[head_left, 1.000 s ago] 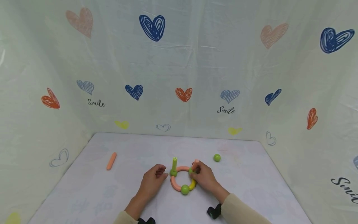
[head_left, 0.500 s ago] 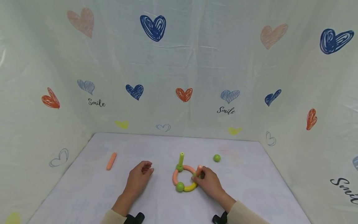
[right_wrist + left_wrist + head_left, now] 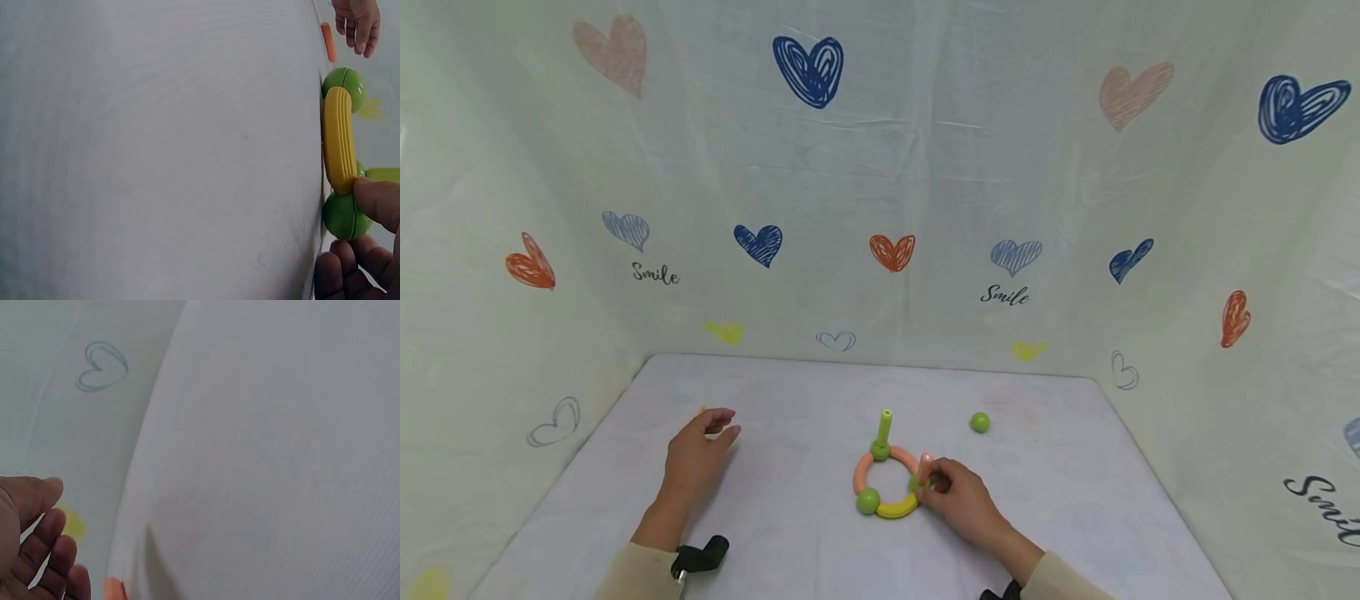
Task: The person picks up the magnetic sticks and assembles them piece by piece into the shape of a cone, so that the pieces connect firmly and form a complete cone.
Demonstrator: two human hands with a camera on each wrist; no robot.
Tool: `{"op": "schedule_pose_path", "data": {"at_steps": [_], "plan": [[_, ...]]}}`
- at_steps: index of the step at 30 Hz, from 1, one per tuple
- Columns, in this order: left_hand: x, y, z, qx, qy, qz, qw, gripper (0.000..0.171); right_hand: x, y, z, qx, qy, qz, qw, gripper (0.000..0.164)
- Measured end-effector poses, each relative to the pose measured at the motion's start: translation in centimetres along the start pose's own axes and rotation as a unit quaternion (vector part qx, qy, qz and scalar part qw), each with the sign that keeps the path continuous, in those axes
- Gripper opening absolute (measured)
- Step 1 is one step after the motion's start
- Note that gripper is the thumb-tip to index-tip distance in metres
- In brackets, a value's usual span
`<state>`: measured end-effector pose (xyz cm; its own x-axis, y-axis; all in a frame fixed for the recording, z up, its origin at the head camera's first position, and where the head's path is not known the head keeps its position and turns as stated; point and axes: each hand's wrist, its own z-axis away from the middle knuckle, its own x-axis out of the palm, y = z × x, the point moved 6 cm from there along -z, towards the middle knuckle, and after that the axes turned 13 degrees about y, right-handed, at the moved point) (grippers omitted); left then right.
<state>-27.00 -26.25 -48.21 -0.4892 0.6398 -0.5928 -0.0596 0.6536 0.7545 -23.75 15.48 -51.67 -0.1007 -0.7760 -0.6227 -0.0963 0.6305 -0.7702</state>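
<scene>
My right hand pinches the green ball at the right of a ring lying on the table. The ring joins a yellow curved rod, two peach curved rods and green balls, one a near-left ball. A light-green rod stands up from the far ball. By my right fingers a peach rod rises from the pinched ball. My left hand, fingers loosely bent, hovers near an orange stick, mostly hidden behind it in the head view.
A loose green ball lies at the back right of the white table. A curtain printed with hearts surrounds the table's back and sides. Black wrist cameras sit on both wrists.
My left hand has left the ring's side and moved far left, to the orange stick. The ring has turned clockwise, its front ball shifting left, while my right hand keeps hold of it.
</scene>
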Motion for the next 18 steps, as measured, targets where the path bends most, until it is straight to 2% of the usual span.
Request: {"op": "schedule_pose_path", "data": {"at_steps": [13, 18], "plan": [[-1.9, -3.1, -2.3, -0.038, 0.013, 0.017, 0.9991, 0.04, -0.1, 0.2, 0.0, -0.001, 0.002, -0.008, 1.0, 0.024], [-2.0, -4.7, -2.6, -0.08, 0.0, 0.02, 0.9966, 0.053, 0.0, 0.3, 0.0, -0.001, 0.005, -0.011, 1.0, 0.026]]}}
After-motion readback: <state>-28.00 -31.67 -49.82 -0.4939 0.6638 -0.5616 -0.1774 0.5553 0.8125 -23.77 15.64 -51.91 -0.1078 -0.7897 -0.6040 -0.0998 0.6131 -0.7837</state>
